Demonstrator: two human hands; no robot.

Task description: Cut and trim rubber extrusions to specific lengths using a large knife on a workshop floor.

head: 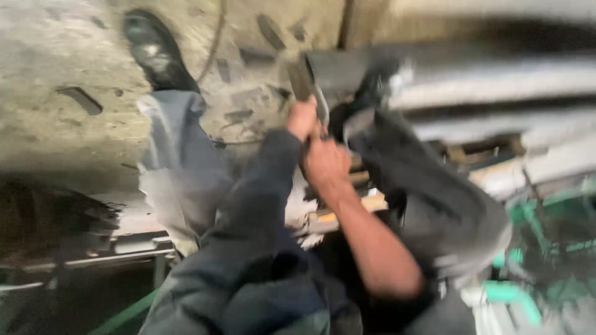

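While the whole view is smeared with motion blur, both hands can be made out close together near the middle. The right hand (326, 162), on a bare forearm, has its fingers curled tight around the handle of a long tool (308, 93), which looks like a flat blade or file; I cannot tell exactly which. The left hand (302, 118), coming out of a dark blue sleeve (264, 186), sits just above the right and also seems wrapped on the tool, though the blur hides its fingers. The tool rises from the two fists toward a stack of grey metal bars (496, 87) on the right. A black shoe (155, 53) and grey trouser leg (177, 161) stretch over the dusty concrete floor (56, 62). Green metal framing (540, 217) shows at lower right.
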